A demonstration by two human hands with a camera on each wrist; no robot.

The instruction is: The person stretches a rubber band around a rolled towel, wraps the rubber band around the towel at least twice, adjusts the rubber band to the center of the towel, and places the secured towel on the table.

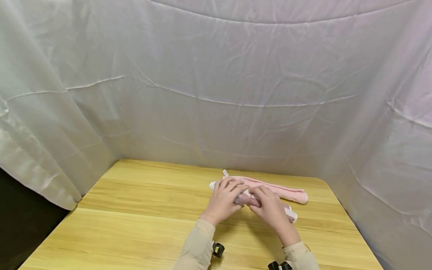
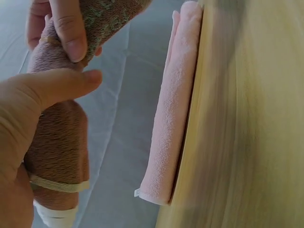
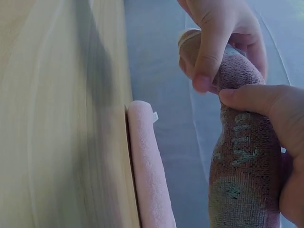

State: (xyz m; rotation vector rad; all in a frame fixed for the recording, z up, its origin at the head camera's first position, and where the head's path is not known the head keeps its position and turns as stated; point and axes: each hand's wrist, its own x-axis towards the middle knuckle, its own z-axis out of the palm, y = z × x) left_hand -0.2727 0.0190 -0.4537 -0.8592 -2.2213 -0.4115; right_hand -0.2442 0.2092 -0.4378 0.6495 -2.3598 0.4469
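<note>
Left-hand grip (image 1: 221, 200): curled round the patterned roll (image 2: 58, 142), thumb laid across it. Right-hand grip (image 1: 271, 210): clamped on the same roll, thumb pressing near its middle. Neither is spread wide; gap matches the roll's thickness. The two sit just beside each other, thumbs almost meeting.

Roll lies inside both grips, so neither hand is nearer. Long axis runs across the body, left to right, slanting so the right end comes closer to the person. It narrows and bends between the hands. Pale band (image 2: 59, 184) near the left end. Roll appears lifted off the surface (image 1: 135, 202), judging by the shadow under the hands; contact can't be settled.

Just beyond, on the surface: a pink roll (image 1: 291, 194), set lengthwise at a similar slant, untouched as far as seen, white tag (image 1: 225, 173) at its left end. Farther out, pale curtain (image 1: 236, 67) behind.
</note>
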